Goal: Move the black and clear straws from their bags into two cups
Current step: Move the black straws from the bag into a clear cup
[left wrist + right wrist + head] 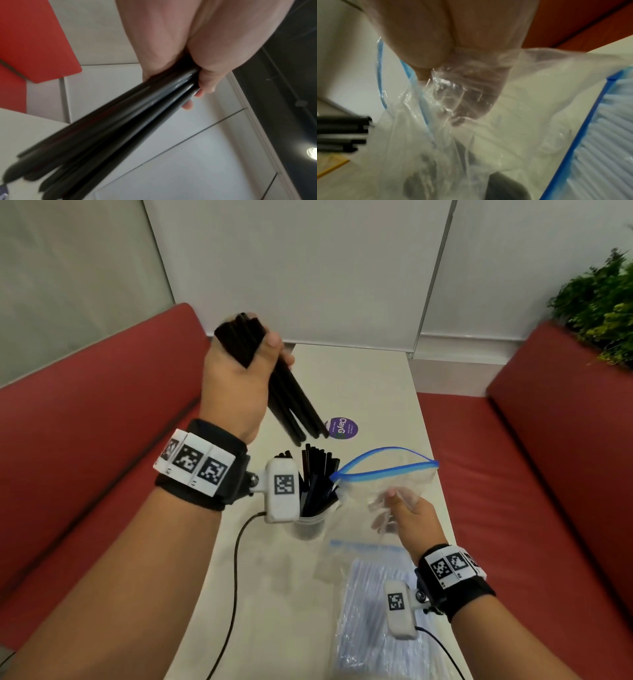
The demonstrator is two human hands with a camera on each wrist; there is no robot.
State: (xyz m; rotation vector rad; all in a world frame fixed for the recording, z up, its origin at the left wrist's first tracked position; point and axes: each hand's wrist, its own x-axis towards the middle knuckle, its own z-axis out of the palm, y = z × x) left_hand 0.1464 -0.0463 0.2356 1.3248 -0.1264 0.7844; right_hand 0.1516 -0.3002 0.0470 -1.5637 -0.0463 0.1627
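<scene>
My left hand (239,364) is raised above the table and grips a bundle of black straws (291,402), their lower ends pointing down toward a clear cup (310,527) that holds several more black straws (317,484). The left wrist view shows my fingers (207,79) curled round that bundle of black straws (120,128). To the right of the cup, my right hand (407,515) pinches a clear zip bag (390,474) with a blue seal, its mouth open. Seen from the right wrist, this zip bag (488,121) drapes over my fingers (467,97). A second bag of clear straws (370,611) lies near me.
The narrow white table (359,378) runs between red cushioned benches (85,412) on both sides. A purple round sticker (343,428) sits on the tabletop behind the cup. A green plant (599,302) stands at the far right. Cables hang from both wrist cameras.
</scene>
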